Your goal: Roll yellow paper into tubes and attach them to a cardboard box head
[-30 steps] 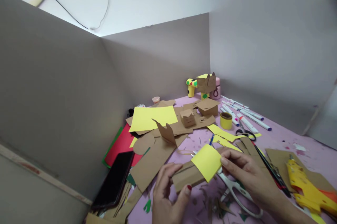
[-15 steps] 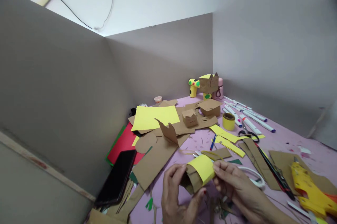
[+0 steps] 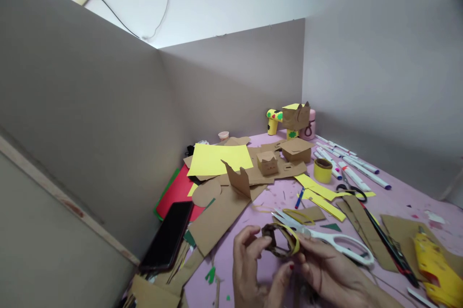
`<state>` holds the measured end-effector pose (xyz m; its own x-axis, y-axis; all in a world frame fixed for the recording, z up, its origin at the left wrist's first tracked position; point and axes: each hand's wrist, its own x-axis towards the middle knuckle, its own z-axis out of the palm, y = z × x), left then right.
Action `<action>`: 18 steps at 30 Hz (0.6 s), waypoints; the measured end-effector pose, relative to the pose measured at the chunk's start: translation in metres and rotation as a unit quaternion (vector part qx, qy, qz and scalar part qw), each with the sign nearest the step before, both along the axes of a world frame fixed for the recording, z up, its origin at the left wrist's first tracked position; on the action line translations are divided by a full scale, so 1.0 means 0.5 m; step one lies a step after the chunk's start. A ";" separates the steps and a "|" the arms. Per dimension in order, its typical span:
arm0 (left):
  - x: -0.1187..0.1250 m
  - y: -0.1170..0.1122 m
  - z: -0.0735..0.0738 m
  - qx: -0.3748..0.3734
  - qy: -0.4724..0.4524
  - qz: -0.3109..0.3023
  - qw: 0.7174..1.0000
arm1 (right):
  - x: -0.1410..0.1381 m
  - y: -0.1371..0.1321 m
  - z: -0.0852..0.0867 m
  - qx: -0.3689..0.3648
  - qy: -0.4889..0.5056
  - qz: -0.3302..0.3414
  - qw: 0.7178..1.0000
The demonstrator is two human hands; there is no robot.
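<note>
My left hand and right hand grip the cardboard ring — I judge it partly covered, yellow paper at right, left rim bare.

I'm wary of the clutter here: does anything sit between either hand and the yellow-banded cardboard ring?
Nothing visible does. The right hand holds the yellow-banded cardboard ring at its right side, and the left hand appears to touch its left rim. The white-handled scissors lie beyond, not in between.

Cardboard tube — hollow, tilted, yellow-wrapped outside
</note>
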<state>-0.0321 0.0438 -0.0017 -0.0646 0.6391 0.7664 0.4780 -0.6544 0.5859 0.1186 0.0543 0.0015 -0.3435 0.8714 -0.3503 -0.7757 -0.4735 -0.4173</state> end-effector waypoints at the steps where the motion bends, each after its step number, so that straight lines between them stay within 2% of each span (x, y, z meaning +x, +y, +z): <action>1: 0.000 -0.001 0.000 -0.003 -0.002 -0.001 1.000 | -0.001 -0.001 0.002 0.000 0.005 0.011 1.000; 6: -0.001 0.000 0.002 0.012 -0.005 0.004 1.000 | -0.003 -0.008 0.008 0.007 0.006 0.015 1.000; 10: 0.002 0.003 0.006 0.047 0.004 -0.015 0.999 | -0.003 -0.009 0.002 0.048 -0.055 -0.020 0.997; 14: -0.002 0.007 0.018 0.091 -0.099 -0.007 0.991 | 0.004 -0.001 -0.012 0.062 -0.125 -0.064 0.988; 16: -0.016 0.013 0.029 0.087 -0.171 0.027 0.981 | 0.007 0.004 -0.019 0.066 -0.161 -0.093 0.980; 18: -0.040 0.026 0.042 0.047 -0.226 0.089 0.969 | 0.009 0.007 -0.022 0.099 -0.207 -0.114 0.967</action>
<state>-0.0523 0.0568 0.0191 -0.5108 0.5149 0.6884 0.2968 -0.6459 0.7034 0.1232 0.0577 -0.0094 -0.0017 0.9717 -0.2363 -0.5979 -0.1904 -0.7787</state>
